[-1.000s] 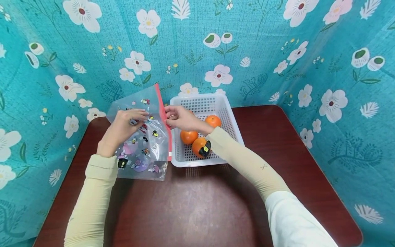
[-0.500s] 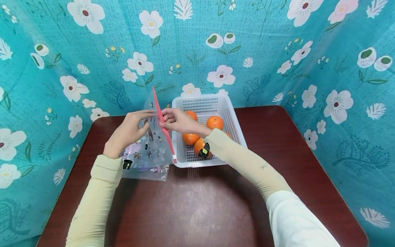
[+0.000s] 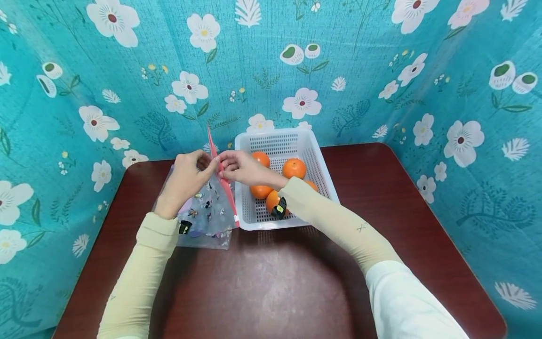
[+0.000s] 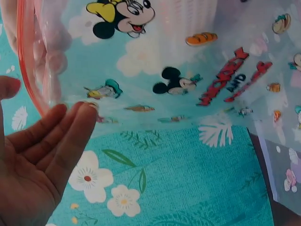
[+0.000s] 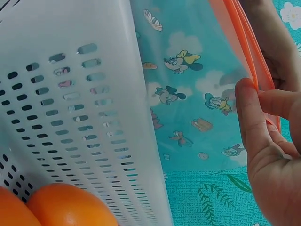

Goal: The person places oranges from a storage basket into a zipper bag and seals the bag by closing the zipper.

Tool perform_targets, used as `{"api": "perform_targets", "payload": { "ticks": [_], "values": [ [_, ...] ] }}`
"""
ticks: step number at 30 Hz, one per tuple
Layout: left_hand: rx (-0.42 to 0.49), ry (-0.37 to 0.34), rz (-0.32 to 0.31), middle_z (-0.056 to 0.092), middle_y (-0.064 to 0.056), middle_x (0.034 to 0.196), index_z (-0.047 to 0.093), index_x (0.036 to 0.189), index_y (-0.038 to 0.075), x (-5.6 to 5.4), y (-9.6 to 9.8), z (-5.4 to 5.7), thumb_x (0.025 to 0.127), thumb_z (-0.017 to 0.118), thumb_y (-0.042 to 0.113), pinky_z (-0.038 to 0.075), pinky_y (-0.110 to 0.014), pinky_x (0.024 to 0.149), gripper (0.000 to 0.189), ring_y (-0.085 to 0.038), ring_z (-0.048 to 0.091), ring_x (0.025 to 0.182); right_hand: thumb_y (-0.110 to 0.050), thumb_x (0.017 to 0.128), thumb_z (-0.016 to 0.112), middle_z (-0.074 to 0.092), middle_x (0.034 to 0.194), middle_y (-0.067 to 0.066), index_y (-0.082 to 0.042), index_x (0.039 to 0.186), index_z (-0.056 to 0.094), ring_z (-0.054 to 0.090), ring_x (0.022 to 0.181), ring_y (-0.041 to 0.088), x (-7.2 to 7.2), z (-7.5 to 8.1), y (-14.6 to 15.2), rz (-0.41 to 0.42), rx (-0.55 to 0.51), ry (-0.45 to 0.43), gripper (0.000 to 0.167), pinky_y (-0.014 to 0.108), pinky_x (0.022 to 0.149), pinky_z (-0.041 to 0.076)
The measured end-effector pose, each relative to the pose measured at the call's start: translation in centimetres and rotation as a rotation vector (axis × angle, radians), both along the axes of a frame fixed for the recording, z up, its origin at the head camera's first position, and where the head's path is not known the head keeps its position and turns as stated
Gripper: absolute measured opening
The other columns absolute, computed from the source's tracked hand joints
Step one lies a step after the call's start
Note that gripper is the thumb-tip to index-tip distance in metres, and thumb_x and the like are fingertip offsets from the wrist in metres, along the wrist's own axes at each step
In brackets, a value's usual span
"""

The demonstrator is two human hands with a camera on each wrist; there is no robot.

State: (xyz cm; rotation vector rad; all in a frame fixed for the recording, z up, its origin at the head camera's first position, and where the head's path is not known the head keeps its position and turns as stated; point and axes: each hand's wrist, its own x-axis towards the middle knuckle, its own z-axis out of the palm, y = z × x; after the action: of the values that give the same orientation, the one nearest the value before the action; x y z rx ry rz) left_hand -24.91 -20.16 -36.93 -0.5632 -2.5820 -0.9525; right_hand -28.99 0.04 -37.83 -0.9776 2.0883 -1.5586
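Note:
A clear zip bag (image 3: pixel 201 205) with cartoon prints stands raised at the left of the basket, its red zip strip (image 3: pixel 230 202) turned toward the basket. My right hand (image 3: pixel 245 167) pinches this strip between thumb and fingers; the right wrist view shows the grip on the bag's red edge (image 5: pixel 244 42). My left hand (image 3: pixel 186 176) is at the other side of the strip. In the left wrist view its fingers (image 4: pixel 66 146) lie nearly straight against the bag's side, with the thumb apart from them.
A white perforated basket (image 3: pixel 271 225) holding several oranges (image 3: pixel 294 168) stands just right of the bag, under my right forearm. More printed clear plastic (image 3: pixel 207 242) lies flat on the dark red table (image 3: pixel 271 287). Floral turquoise cloth (image 3: pixel 254 66) hangs behind and at both sides.
My left hand has moved right to the red strip. The bag's top has swung from facing up to nearly edge-on, while my right hand keeps its hold and shifts slightly left.

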Motion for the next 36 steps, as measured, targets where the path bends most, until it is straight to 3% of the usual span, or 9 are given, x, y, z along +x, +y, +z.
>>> {"api": "perform_targets", "payload": {
  "ticks": [6, 11, 16, 19, 23, 28, 33, 36],
  "values": [
    [0.033, 0.009, 0.018, 0.074, -0.017, 0.081, 0.076, 0.1, -0.005, 0.4, 0.6, 0.1, 0.094, 0.068, 0.013, 0.059, -0.046, 0.065, 0.02, -0.028, 0.07, 0.069, -0.002, 0.099, 0.063, 0.069, 0.105, 0.015, 0.001, 0.128, 0.06, 0.072, 0.089, 0.021, -0.1, -0.1, -0.2, 0.001, -0.044, -0.031, 0.029, 0.039, 0.081, 0.06],
    [0.1, -0.047, 0.045, 0.075, -0.024, 0.089, 0.074, 0.108, -0.01, 1.1, 1.1, 1.1, 0.093, 0.064, 0.002, 0.06, -0.05, 0.071, 0.021, -0.034, 0.075, 0.079, -0.001, 0.097, 0.065, 0.068, 0.101, 0.015, 0.001, 0.122, 0.062, 0.072, 0.087, 0.022, 0.0, 0.1, 0.0, -0.009, -0.045, -0.044, 0.026, 0.041, 0.078, 0.061],
    [0.118, -0.095, 0.073, 0.075, -0.027, 0.094, 0.072, 0.114, -0.011, 1.6, 0.9, 2.0, 0.093, 0.065, -0.001, 0.06, -0.051, 0.072, 0.024, -0.035, 0.075, 0.077, 0.003, 0.096, 0.064, 0.067, 0.099, 0.014, 0.007, 0.121, 0.061, 0.071, 0.086, 0.02, -0.1, 0.3, 0.0, -0.024, -0.034, -0.044, 0.026, 0.038, 0.077, 0.061],
    [0.104, -0.104, 0.084, 0.075, -0.027, 0.094, 0.072, 0.115, -0.01, 1.6, 0.5, 2.4, 0.094, 0.065, 0.0, 0.06, -0.035, 0.066, 0.025, -0.034, 0.074, 0.074, 0.005, 0.095, 0.063, 0.066, 0.1, 0.015, 0.009, 0.123, 0.059, 0.07, 0.088, 0.021, -0.1, 0.3, 0.2, -0.038, -0.032, -0.059, 0.028, 0.038, 0.077, 0.061],
    [0.082, -0.091, 0.101, 0.075, -0.026, 0.091, 0.073, 0.113, -0.009, 1.7, -0.1, 2.7, 0.093, 0.067, 0.002, 0.048, -0.014, 0.058, 0.024, -0.032, 0.072, 0.07, 0.005, 0.094, 0.063, 0.065, 0.101, 0.014, 0.006, 0.123, 0.059, 0.069, 0.088, 0.021, 0.0, 0.3, 0.6, -0.077, -0.015, -0.094, 0.029, 0.034, 0.077, 0.061],
    [0.063, -0.063, 0.132, 0.075, -0.026, 0.089, 0.075, 0.111, -0.007, 2.0, -0.7, 3.2, 0.094, 0.066, 0.004, 0.045, -0.017, 0.053, 0.022, -0.028, 0.067, 0.063, 0.004, 0.094, 0.064, 0.063, 0.099, 0.012, 0.006, 0.121, 0.059, 0.069, 0.086, 0.021, 0.0, 0.5, 0.9, -0.124, 0.008, -0.104, 0.028, 0.034, 0.077, 0.061],
    [0.069, -0.036, 0.155, 0.074, -0.026, 0.089, 0.076, 0.109, -0.006, 2.2, -1.3, 3.7, 0.093, 0.066, 0.004, 0.043, -0.016, 0.049, 0.022, -0.025, 0.064, 0.059, 0.004, 0.093, 0.066, 0.063, 0.098, 0.012, 0.002, 0.113, 0.061, 0.07, 0.086, 0.023, 0.2, 0.7, 1.2, -0.171, 0.04, -0.08, 0.02, 0.044, 0.08, 0.06],
    [0.074, -0.016, 0.178, 0.074, -0.025, 0.086, 0.077, 0.107, -0.006, 2.2, -1.7, 3.8, 0.092, 0.067, 0.002, 0.042, -0.015, 0.049, 0.021, -0.023, 0.063, 0.059, 0.006, 0.092, 0.065, 0.062, 0.097, 0.012, 0.006, 0.113, 0.061, 0.07, 0.084, 0.022, 0.0, 0.5, 1.5, -0.199, 0.057, -0.075, 0.021, 0.044, 0.078, 0.061]
  ]
}}
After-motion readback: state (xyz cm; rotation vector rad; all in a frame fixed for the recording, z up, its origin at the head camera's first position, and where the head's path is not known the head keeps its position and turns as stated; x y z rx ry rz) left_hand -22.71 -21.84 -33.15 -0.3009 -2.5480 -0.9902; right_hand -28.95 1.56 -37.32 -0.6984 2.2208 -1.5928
